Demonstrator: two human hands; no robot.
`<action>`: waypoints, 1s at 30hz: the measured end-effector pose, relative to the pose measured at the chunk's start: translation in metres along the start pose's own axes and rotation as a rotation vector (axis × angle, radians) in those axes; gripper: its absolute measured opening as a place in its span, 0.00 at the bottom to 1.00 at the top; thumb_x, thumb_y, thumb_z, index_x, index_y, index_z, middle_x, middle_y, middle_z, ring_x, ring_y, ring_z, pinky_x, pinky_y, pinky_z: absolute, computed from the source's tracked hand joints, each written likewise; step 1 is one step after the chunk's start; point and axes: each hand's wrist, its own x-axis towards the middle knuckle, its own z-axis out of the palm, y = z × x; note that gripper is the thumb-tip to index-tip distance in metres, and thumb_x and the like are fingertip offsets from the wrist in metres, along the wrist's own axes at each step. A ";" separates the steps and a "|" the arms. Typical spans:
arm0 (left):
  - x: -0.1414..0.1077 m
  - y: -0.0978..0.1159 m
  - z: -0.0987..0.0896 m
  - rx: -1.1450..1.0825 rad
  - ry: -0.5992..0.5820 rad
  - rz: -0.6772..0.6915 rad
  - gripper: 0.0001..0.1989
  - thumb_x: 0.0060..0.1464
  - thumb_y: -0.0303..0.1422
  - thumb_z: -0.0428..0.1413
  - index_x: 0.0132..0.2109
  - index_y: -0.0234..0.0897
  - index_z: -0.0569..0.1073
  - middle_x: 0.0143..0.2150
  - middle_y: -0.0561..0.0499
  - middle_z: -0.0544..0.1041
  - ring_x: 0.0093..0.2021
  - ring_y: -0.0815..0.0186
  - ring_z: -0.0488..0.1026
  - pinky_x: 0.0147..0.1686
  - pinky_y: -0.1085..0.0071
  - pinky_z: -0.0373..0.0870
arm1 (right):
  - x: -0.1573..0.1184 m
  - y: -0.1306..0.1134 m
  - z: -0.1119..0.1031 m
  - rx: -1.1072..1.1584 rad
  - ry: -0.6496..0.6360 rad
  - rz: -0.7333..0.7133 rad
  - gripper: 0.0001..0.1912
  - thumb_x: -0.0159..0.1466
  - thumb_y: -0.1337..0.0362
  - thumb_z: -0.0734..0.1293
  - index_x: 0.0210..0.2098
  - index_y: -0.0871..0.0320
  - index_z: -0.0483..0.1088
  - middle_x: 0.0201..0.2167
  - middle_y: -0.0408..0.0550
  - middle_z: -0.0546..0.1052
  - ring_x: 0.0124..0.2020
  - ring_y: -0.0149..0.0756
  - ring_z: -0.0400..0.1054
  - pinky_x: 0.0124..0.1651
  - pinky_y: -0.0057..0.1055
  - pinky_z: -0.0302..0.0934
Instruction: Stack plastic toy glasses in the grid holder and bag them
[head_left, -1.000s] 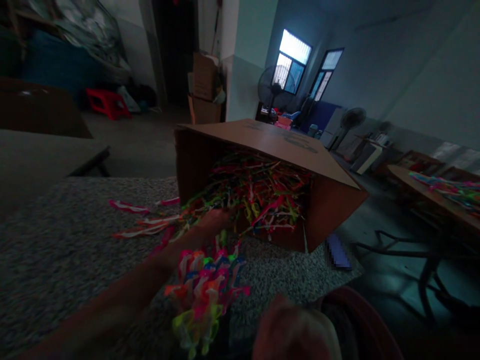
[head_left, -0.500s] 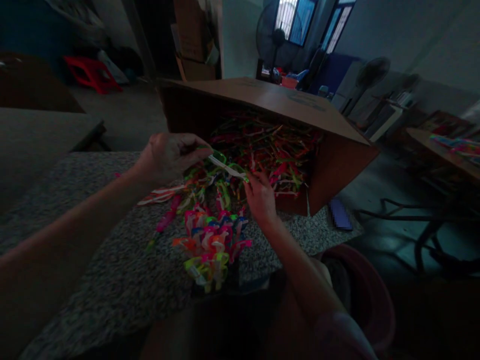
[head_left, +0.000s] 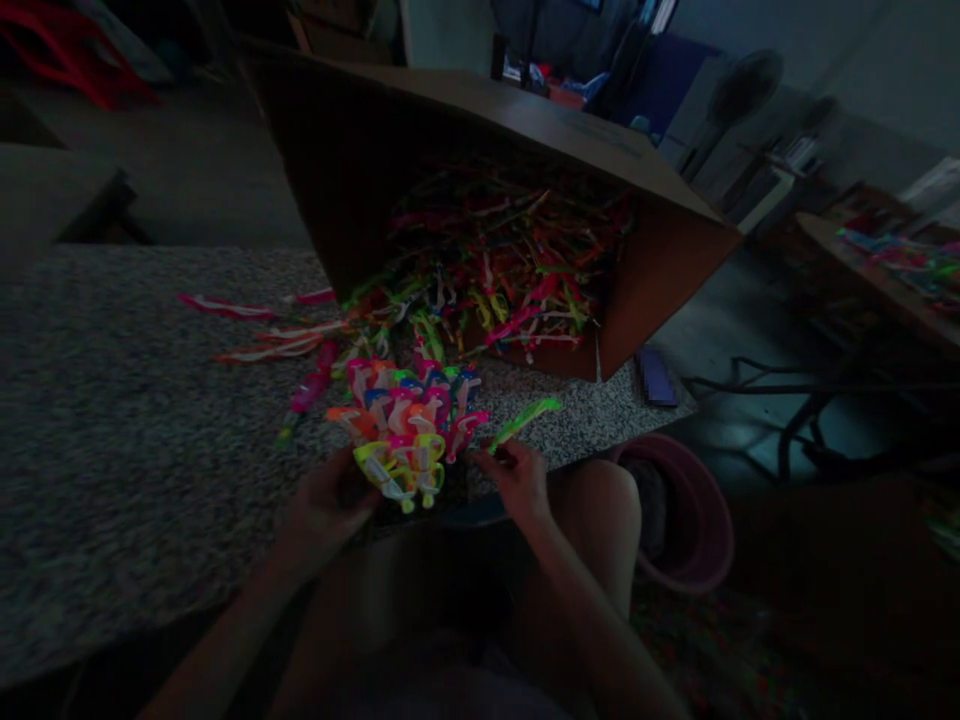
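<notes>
My right hand [head_left: 520, 482] pinches one end of a bright green plastic strip [head_left: 527, 420], which points up and to the right. Just left of it is a heap of small neon plastic pieces [head_left: 409, 405] in pink, orange, blue and yellow, many with a pale band; I cannot make out their exact kind. At the heap's front left, my left hand [head_left: 322, 510] rests beside the yellow pieces [head_left: 401, 470], thumb and fingers apart. Some of its fingertips are hidden. Behind the heap, a cardboard box [head_left: 660, 270] on its side holds a tangle of similar strips [head_left: 517, 240].
Loose pink and orange strips [head_left: 289, 345] lie on the speckled stone tabletop [head_left: 150, 420]. A phone-like blue object [head_left: 658, 378] sits by the right edge. Below that edge stands a pink tub [head_left: 712, 530]. Another table [head_left: 862, 270] with bright pieces is at far right.
Both hands have come down and back from the box mouth to the heap. The left hand has let go of the green strip; the right still holds it. The view has tilted downward.
</notes>
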 end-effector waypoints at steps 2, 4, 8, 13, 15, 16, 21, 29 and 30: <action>-0.003 0.002 0.012 0.014 -0.031 0.048 0.24 0.43 0.44 0.55 0.46 0.34 0.67 0.48 0.41 0.76 0.43 0.57 0.76 0.43 0.65 0.74 | 0.006 0.000 0.006 -0.050 -0.043 -0.025 0.13 0.56 0.56 0.67 0.33 0.61 0.73 0.24 0.42 0.72 0.25 0.27 0.63 0.29 0.22 0.55; 0.002 0.006 0.013 0.119 -0.034 0.067 0.20 0.43 0.42 0.53 0.42 0.35 0.68 0.45 0.42 0.76 0.45 0.56 0.75 0.45 0.64 0.73 | 0.012 -0.003 0.007 -0.126 -0.077 -0.037 0.13 0.57 0.55 0.66 0.31 0.61 0.71 0.22 0.41 0.70 0.24 0.26 0.61 0.28 0.22 0.52; 0.010 0.004 0.007 0.321 -0.026 0.094 0.11 0.44 0.39 0.50 0.32 0.37 0.67 0.34 0.46 0.77 0.39 0.57 0.76 0.41 0.66 0.73 | 0.016 -0.008 0.005 -0.272 -0.107 -0.076 0.13 0.55 0.56 0.69 0.28 0.61 0.70 0.20 0.39 0.68 0.23 0.25 0.59 0.27 0.21 0.49; 0.008 -0.003 0.009 0.375 -0.035 0.094 0.09 0.46 0.36 0.48 0.33 0.38 0.68 0.33 0.48 0.77 0.35 0.60 0.76 0.37 0.68 0.72 | 0.019 -0.005 0.005 -0.293 -0.149 -0.041 0.15 0.53 0.55 0.71 0.25 0.61 0.69 0.18 0.38 0.67 0.21 0.24 0.57 0.24 0.21 0.48; 0.007 -0.002 0.009 0.360 -0.037 0.090 0.09 0.45 0.36 0.48 0.32 0.38 0.68 0.35 0.48 0.78 0.35 0.61 0.76 0.37 0.69 0.72 | 0.022 -0.006 0.005 -0.356 -0.190 -0.063 0.13 0.53 0.58 0.72 0.27 0.61 0.70 0.20 0.38 0.69 0.22 0.24 0.60 0.25 0.20 0.50; 0.007 -0.001 0.009 0.355 -0.042 0.080 0.09 0.45 0.36 0.48 0.32 0.38 0.67 0.35 0.48 0.78 0.34 0.61 0.76 0.37 0.69 0.72 | 0.024 -0.007 0.005 -0.407 -0.210 -0.087 0.12 0.52 0.60 0.73 0.27 0.61 0.70 0.21 0.39 0.70 0.23 0.24 0.61 0.26 0.20 0.51; 0.008 0.001 0.009 0.383 -0.075 -0.004 0.12 0.44 0.37 0.46 0.32 0.38 0.69 0.32 0.48 0.78 0.31 0.60 0.76 0.32 0.69 0.72 | 0.033 -0.013 0.008 -0.641 -0.294 -0.204 0.09 0.52 0.64 0.74 0.28 0.62 0.71 0.25 0.43 0.74 0.26 0.27 0.65 0.30 0.21 0.53; 0.007 -0.008 0.010 0.379 0.000 0.078 0.14 0.45 0.36 0.47 0.38 0.37 0.71 0.32 0.47 0.79 0.31 0.59 0.77 0.33 0.68 0.73 | 0.023 -0.019 0.022 -0.628 -0.228 -0.236 0.06 0.54 0.68 0.70 0.32 0.61 0.71 0.26 0.43 0.74 0.27 0.28 0.66 0.28 0.21 0.52; 0.007 -0.008 0.009 0.374 0.009 0.094 0.14 0.45 0.37 0.47 0.38 0.37 0.71 0.33 0.47 0.79 0.31 0.59 0.77 0.33 0.68 0.73 | 0.019 -0.019 0.023 -0.603 -0.192 -0.222 0.06 0.54 0.67 0.71 0.32 0.60 0.71 0.26 0.43 0.73 0.27 0.28 0.66 0.29 0.22 0.53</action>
